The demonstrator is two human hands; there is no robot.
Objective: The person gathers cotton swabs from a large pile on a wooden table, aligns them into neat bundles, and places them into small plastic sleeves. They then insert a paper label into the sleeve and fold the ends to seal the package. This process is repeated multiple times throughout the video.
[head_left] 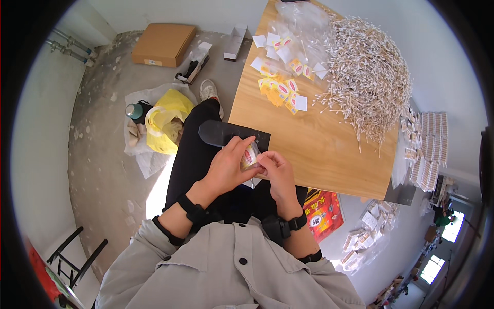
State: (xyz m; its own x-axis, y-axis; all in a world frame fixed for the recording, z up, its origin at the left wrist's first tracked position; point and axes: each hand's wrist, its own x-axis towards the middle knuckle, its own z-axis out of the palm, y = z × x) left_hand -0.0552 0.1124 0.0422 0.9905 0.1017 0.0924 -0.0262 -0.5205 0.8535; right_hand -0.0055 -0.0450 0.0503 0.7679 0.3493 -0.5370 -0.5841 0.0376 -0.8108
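A small transparent plastic bag point(249, 156) with a printed label card inside is held over the table's near left corner. My left hand point(225, 167) wraps around its left side, thumb below and fingers above. At the bag's right edge, my right hand point(278, 172) pinches the plastic between thumb and fingertips. What else the bag contains is mostly hidden by my fingers. Beneath my hands, a dark flat plate point(221, 133) with a rounded end juts out over my thigh from the table edge.
A big heap of cotton swabs point(368, 77) covers the wooden table's point(329, 154) far right. Yellow and white label cards point(280, 92) lie near plastic bags point(303, 26). Packed swab bundles point(432, 136) stand at right. On the floor are a yellow bag point(167, 118) and a cardboard box point(163, 44).
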